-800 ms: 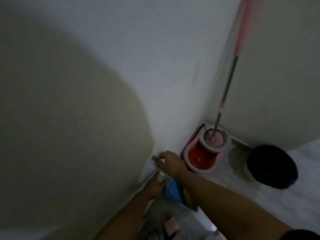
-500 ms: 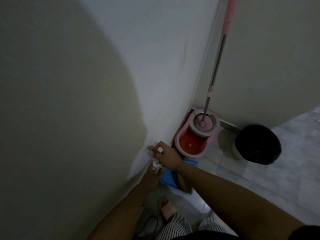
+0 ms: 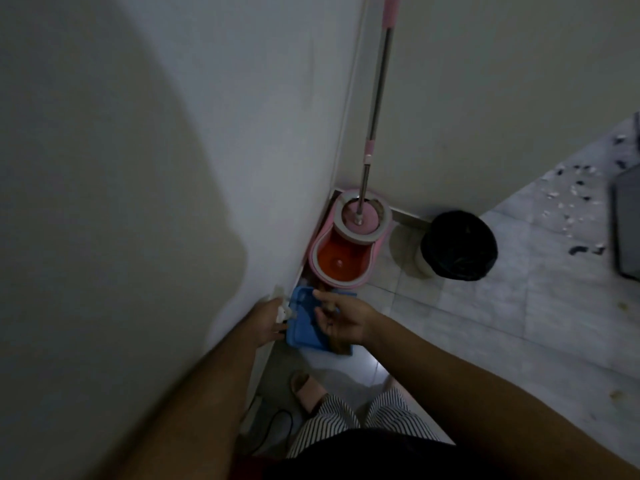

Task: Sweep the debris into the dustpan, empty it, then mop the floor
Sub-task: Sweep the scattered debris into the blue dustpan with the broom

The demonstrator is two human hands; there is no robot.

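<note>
Blue plastic dustpan (image 3: 306, 322) against the wall, just short of the mop bucket (image 3: 343, 261). At its left edge, left hand (image 3: 266, 322) closed on white crumpled scrap (image 3: 281, 308). Over its right side, right hand (image 3: 341, 318) loosely open, nearer, empty. Debris (image 3: 568, 209) far right of the dustpan.

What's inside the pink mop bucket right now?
The pink mop bucket holds the mop head, seated in its far compartment. The near compartment looks reddish with a small pale hub; whether it holds water cannot be told.
</note>
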